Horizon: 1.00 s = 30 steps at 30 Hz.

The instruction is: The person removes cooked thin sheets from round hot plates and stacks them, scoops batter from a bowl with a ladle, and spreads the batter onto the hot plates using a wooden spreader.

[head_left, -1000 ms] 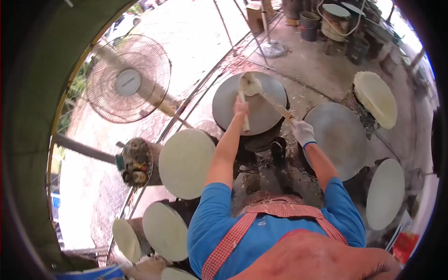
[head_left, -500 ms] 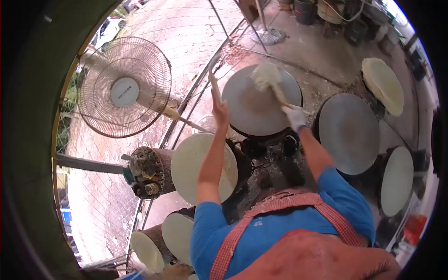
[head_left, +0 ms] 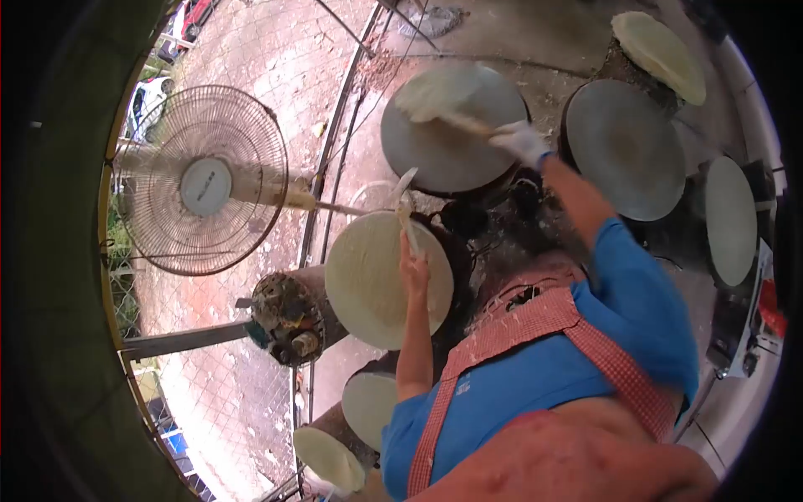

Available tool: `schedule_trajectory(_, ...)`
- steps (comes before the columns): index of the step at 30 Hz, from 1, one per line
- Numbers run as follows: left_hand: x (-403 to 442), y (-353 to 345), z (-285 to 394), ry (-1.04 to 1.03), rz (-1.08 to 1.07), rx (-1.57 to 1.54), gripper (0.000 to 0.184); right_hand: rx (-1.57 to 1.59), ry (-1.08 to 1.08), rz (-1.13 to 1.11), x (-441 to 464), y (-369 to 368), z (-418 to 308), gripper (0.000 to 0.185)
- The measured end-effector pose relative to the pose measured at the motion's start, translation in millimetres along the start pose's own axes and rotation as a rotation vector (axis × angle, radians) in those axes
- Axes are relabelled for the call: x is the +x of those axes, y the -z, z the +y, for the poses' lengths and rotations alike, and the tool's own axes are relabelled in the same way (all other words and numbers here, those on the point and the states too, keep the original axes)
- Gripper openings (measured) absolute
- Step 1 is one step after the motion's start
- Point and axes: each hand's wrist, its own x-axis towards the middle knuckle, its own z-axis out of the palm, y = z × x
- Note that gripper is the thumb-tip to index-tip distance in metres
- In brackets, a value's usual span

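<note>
My right hand, in a white glove, is closed round a tan stick. The stick's far end meets pale, soft dough, blurred, on the upper part of a round grey griddle. In my left hand, which is bare and closed, is a long, pale, narrow spatula pointing up and away. That hand is above a second griddle covered by a thin, pale round sheet of batter; whether the spatula touches it, I cannot tell.
Another bare grey griddle stands at the right. Pale round sheets lie at the far right, upper right and lower left. A standing fan and a cylinder with a cluttered top are on the left, by a wire fence.
The dough has gone from a compact lump to a wider smear towards the griddle's left. My left hand has come down and nearer to me with the spatula. The whole view has shifted.
</note>
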Motion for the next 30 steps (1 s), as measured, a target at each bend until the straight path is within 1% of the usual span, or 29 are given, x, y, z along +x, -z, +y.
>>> schedule_trajectory(1,7,0,2,-0.083,0.022,0.055,0.068,0.25,0.002,0.024,-11,21,-4,0.031)
schedule_trajectory(2,13,0,5,-0.165,0.05,0.112,0.068,0.487,0.01,0.072,24,27,75,0.03)
schedule_trajectory(3,5,-2,19,-0.126,0.039,0.041,0.068,0.471,0.014,0.14,32,13,85,0.031)
schedule_trajectory(4,-5,-1,28,-0.081,0.021,-0.022,0.067,0.461,0.009,0.209,22,1,90,0.031)
schedule_trajectory(5,-10,1,38,-0.099,0.025,-0.026,0.067,0.451,-0.065,0.147,9,-14,65,0.031)
schedule_trajectory(7,-14,-5,51,0.007,0.002,-0.097,0.066,0.465,-0.217,0.0,-9,-21,14,0.029)
schedule_trajectory(8,-14,-9,51,-0.008,0.016,-0.109,0.066,0.497,-0.301,-0.087,-8,-15,3,0.028)
schedule_trajectory(9,-13,-10,50,0.013,0.006,-0.069,0.066,0.499,-0.321,-0.165,2,3,9,0.027)
schedule_trajectory(10,-14,-5,48,0.04,0.001,-0.016,0.067,0.466,-0.22,-0.111,17,16,33,0.028)
schedule_trajectory(11,-16,-2,43,0.032,0.025,-0.002,0.067,0.404,-0.242,-0.07,12,41,10,0.027)
schedule_trajectory(12,-13,-8,37,-0.028,0.063,0.023,0.067,0.478,-0.257,0.011,24,56,17,0.029)
schedule_trajectory(13,-10,-14,35,-0.081,0.094,0.046,0.067,0.494,-0.285,0.055,36,62,14,0.029)
schedule_trajectory(14,-13,-15,41,-0.077,0.102,0.053,0.067,0.508,-0.327,0.099,41,65,14,0.03)
schedule_trajectory(15,-17,-17,48,-0.061,0.081,0.001,0.067,0.511,-0.331,0.091,42,57,15,0.03)
schedule_trajectory(17,-15,-19,54,-0.046,0.064,-0.053,0.067,0.462,-0.37,-0.211,39,39,16,0.031)
schedule_trajectory(19,-25,-20,49,0.107,0.103,-0.095,0.067,0.499,-0.372,-0.279,39,46,29,0.031)
schedule_trajectory(20,-33,-22,52,0.111,0.113,-0.1,0.067,0.541,-0.359,-0.332,43,56,36,0.03)
schedule_trajectory(21,-44,-22,63,0.105,0.138,-0.125,0.067,0.398,-0.384,-0.348,52,79,32,0.031)
schedule_trajectory(22,-50,-22,74,0.094,0.163,-0.148,0.067,0.401,-0.371,-0.358,74,94,40,0.031)
schedule_trajectory(23,-55,-22,81,0.093,0.175,-0.141,0.067,0.43,-0.37,-0.224,95,108,51,0.029)
schedule_trajectory(24,-64,-23,87,0.141,0.194,-0.194,0.067,0.457,-0.382,-0.09,103,111,55,0.026)
schedule_trajectory(25,-71,-25,88,0.192,0.21,-0.25,0.068,0.46,-0.395,-0.097,104,101,62,0.026)
schedule_trajectory(26,-76,-24,83,0.207,0.211,-0.243,0.068,0.418,-0.205,-0.198,101,81,64,0.026)
schedule_trajectory(29,-81,-28,64,0.274,0.227,-0.331,0.069,0.439,-0.332,-0.391,83,48,67,0.028)
schedule_trajectory(30,-83,-28,61,0.295,0.234,-0.368,0.069,0.442,-0.426,-0.42,78,54,63,0.029)
